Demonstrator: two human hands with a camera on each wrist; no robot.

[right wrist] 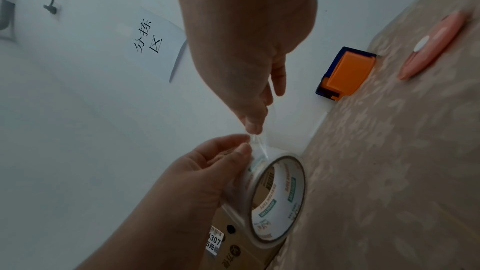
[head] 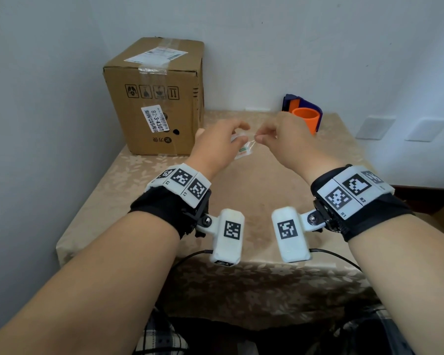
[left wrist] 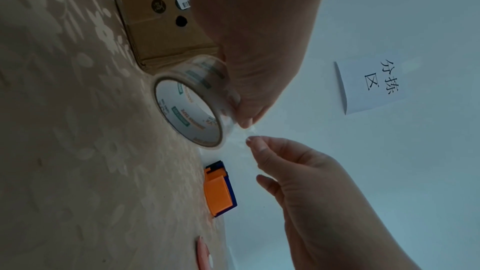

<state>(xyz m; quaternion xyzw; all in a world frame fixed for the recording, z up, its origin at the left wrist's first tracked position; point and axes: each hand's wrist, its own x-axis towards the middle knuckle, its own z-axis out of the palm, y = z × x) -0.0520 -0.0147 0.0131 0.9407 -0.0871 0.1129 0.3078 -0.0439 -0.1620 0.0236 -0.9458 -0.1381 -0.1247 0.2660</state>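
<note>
My left hand (head: 226, 142) grips a roll of clear packing tape (left wrist: 192, 108) above the table; the roll (right wrist: 275, 198) shows a white printed core. My right hand (head: 274, 135) pinches the loose end of the tape (right wrist: 259, 143) between thumb and forefinger, right beside the left fingertips (left wrist: 245, 123). A short stretch of peeled tape (left wrist: 240, 141) runs from the roll to the right fingertips (left wrist: 253, 141). In the head view the roll (head: 242, 148) is mostly hidden behind the left hand. A brown cardboard box (head: 157, 98), taped shut, stands at the table's back left.
A table with a beige floral cloth (head: 241, 188) stands against white walls. An orange and blue tape dispenser (head: 303, 114) stands at the back right by the wall. A pink utility knife (right wrist: 433, 44) lies on the cloth. A paper sign (left wrist: 374, 85) hangs on the wall.
</note>
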